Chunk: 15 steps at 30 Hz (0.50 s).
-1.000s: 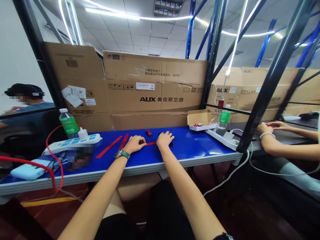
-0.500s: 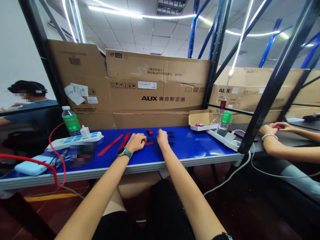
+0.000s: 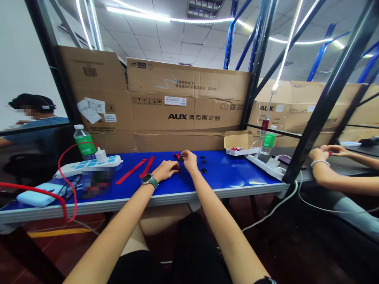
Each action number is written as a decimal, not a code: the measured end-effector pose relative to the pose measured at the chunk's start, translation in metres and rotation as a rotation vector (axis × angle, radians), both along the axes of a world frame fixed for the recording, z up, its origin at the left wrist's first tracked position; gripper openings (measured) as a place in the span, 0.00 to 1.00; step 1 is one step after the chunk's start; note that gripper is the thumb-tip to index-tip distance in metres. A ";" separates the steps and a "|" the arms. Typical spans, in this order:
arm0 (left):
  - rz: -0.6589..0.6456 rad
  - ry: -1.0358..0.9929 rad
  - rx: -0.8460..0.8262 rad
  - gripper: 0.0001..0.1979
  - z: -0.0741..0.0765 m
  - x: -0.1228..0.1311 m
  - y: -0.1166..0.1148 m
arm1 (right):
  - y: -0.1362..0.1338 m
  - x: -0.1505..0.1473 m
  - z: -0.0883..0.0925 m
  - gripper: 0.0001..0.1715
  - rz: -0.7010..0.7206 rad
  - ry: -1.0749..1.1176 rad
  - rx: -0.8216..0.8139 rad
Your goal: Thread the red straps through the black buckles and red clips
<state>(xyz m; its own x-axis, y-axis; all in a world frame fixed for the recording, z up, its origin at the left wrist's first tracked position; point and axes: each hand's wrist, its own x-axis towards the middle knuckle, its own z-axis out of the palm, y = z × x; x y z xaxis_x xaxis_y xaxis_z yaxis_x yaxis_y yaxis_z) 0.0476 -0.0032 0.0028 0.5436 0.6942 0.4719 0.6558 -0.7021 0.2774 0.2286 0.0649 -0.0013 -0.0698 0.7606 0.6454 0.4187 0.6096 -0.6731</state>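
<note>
My left hand point(image 3: 166, 170), wearing a watch, is closed low over the blue tabletop, its fingers on a short red strap point(image 3: 178, 170) that they mostly cover. Just to its right, my right hand point(image 3: 189, 161) pinches a small black plastic buckle point(image 3: 181, 158). A folded red strap with a black fitting point(image 3: 177, 155) lies right behind those fingertips. Two longer red straps, one slanting point(image 3: 132, 171) and one nearer my hand point(image 3: 147, 167), lie flat to the left. Several small black plastic pieces point(image 3: 203, 161) sit in a column right of my right hand.
An open carton point(image 3: 241, 151) with small red items stands at the back right. Power strips point(image 3: 89, 167), a light-blue power bank point(image 3: 41, 195), red cable and bottles point(image 3: 84, 144) occupy the sides. Cardboard point(image 3: 189, 122) walls the back. A co-worker's hands point(image 3: 325, 153) are at the right.
My right hand has shifted slightly left and back, and a black buckle now shows at its fingertips. My left hand has slid right onto the short red strap.
</note>
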 end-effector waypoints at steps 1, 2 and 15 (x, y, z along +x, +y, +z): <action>-0.023 -0.055 -0.026 0.06 -0.001 -0.001 0.002 | -0.002 -0.001 0.002 0.18 0.008 0.000 0.009; -0.038 -0.115 -0.051 0.08 -0.002 -0.001 0.004 | -0.003 -0.002 0.003 0.17 0.015 -0.001 0.017; 0.145 -0.659 -0.116 0.11 -0.015 -0.022 0.030 | -0.018 -0.010 0.011 0.15 0.131 -0.009 -0.152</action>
<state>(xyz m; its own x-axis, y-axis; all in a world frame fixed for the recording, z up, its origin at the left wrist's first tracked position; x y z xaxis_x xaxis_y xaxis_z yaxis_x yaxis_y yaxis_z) 0.0259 0.0273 -0.0119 0.0667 0.8045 0.5902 0.4093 -0.5615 0.7192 0.2186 0.0465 0.0097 -0.1798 0.8332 0.5230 0.3492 0.5511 -0.7579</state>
